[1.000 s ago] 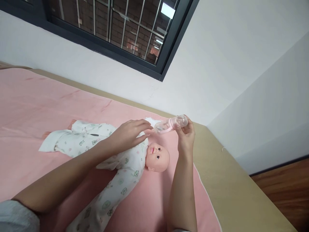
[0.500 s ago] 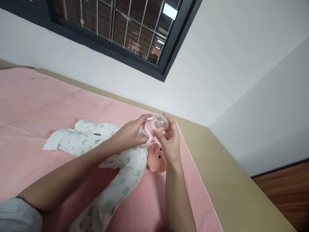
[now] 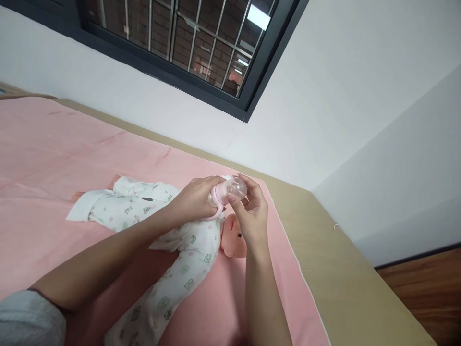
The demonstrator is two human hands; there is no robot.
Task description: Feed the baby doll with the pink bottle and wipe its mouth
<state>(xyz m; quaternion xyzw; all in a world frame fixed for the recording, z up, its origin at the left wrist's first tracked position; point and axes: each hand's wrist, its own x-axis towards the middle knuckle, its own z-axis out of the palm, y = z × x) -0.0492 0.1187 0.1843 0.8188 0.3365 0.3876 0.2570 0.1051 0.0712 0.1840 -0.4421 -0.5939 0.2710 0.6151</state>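
A baby bottle (image 3: 219,194) with a pink collar and handle is held above a doll's chest, its clear domed cap (image 3: 236,188) pointing right. My left hand (image 3: 196,198) is wrapped round the bottle's body, hiding most of it. My right hand (image 3: 252,206) grips the clear cap between thumb and fingers. Below them the baby doll (image 3: 234,240) lies on its back, in a white suit (image 3: 196,245) printed with small green animals. Its head is partly covered by my right hand, and its feet point left.
A pink blanket (image 3: 46,158) spreads under the doll over a wooden surface (image 3: 324,250), whose bare edge runs along the right. Behind stands a white wall (image 3: 281,139) with a dark-framed barred window (image 3: 201,48). Brown wood panelling (image 3: 428,283) shows at the lower right.
The bottle and its cap have tilted and shifted slightly down and left between my hands. My left fingers are now closed further round the bottle. The doll lies as before.
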